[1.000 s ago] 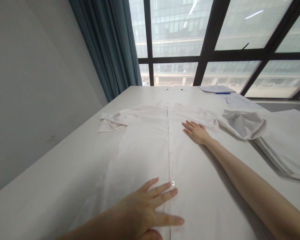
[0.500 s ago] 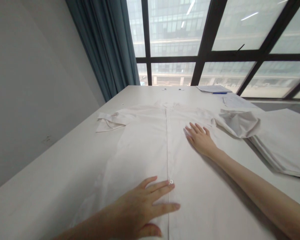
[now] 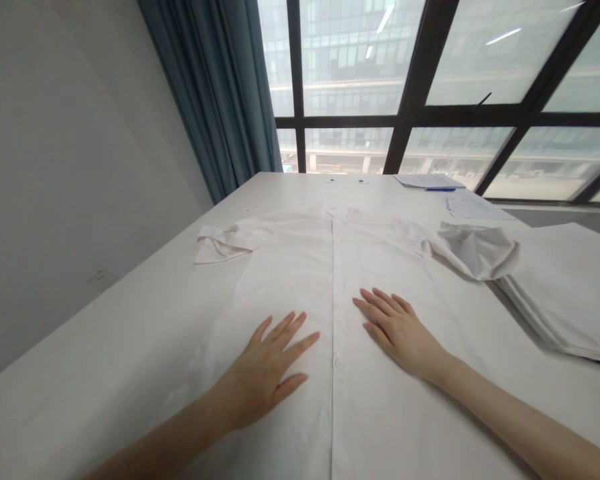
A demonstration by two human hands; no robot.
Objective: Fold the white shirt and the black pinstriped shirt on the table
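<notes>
A white short-sleeved shirt [image 3: 290, 280] lies spread front side up, its collar [image 3: 333, 211] toward the window and its button placket running down the middle. Flat on the shirt's left half rests my left hand [image 3: 270, 370], fingers spread, holding nothing. My right hand [image 3: 397, 330] lies on the other half, just below the chest pocket [image 3: 373, 261], with its fingers stretched out. Between the two hands runs the placket, with a small button [image 3: 337, 363] on it. The left sleeve [image 3: 223, 244] is loosely folded, and the right sleeve [image 3: 475, 250] bunches up beside a stack of white cloth.
The white table [image 3: 145, 320] carries the shirt. At right sits a stack of folded white cloth [image 3: 575, 287]. Papers [image 3: 427, 181] and a blue pen [image 3: 440, 189] lie at the far right. A blue curtain [image 3: 225, 93] and window stand behind; a wall borders the left.
My left hand has moved away from the button and placket, up and to the left. My right hand has slid down the shirt toward me, uncovering the chest pocket.
</notes>
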